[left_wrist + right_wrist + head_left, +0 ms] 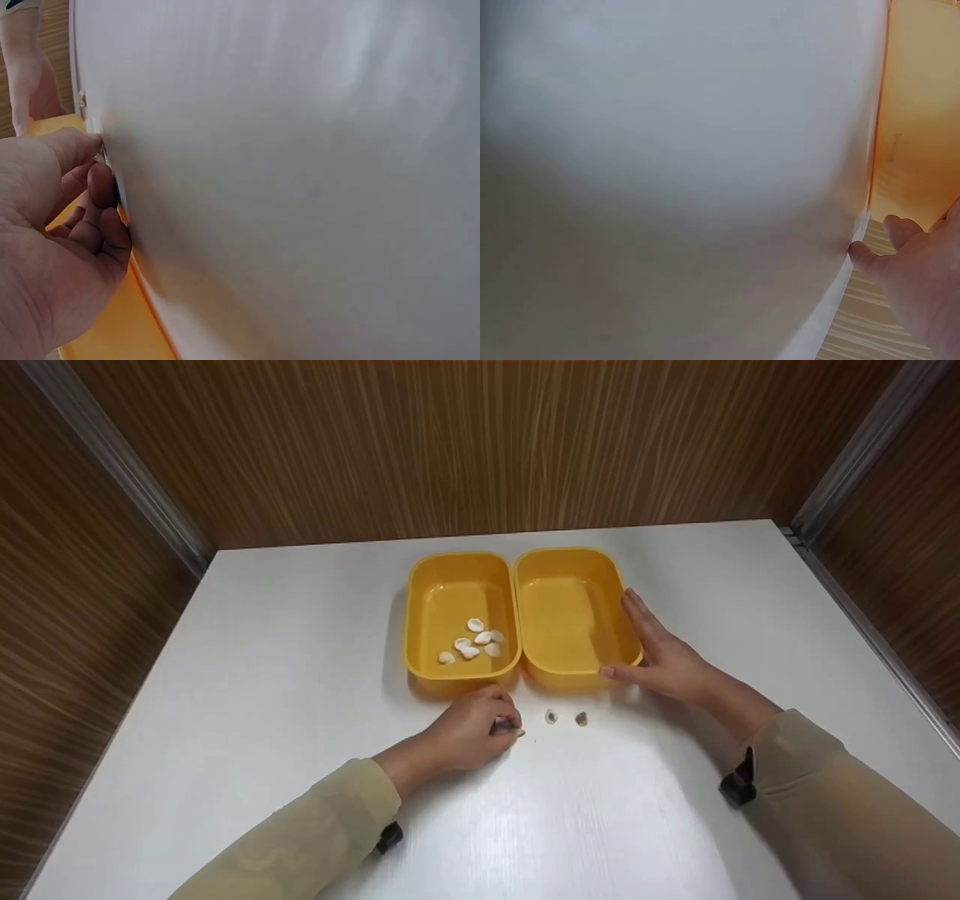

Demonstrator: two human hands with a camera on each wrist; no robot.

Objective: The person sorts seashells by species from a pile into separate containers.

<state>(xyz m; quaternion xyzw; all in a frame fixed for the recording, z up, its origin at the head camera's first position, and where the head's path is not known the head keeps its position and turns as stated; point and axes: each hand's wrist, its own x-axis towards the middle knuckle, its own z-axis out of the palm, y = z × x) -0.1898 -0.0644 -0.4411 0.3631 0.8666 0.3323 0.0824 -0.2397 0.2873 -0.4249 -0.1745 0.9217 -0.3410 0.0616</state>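
My left hand (472, 727) is low over the table in front of the left yellow box, pinching a small seashell (520, 732) between thumb and fingertips. In the left wrist view the curled fingers hide most of that shell. Two more small seashells, one pale with a dark middle (551, 717) and one brownish (581, 719), lie on the table to its right. Several white shells (469, 652) sit in the left yellow box (417, 615). My right hand (671, 664) touches the near right corner of the right yellow box (574, 622), thumb and fingers spread and straight.
The two yellow boxes stand side by side on a white table (300, 660). The right one holds no shells. Wood-grain panels (480, 450) rise behind the table and at both sides.
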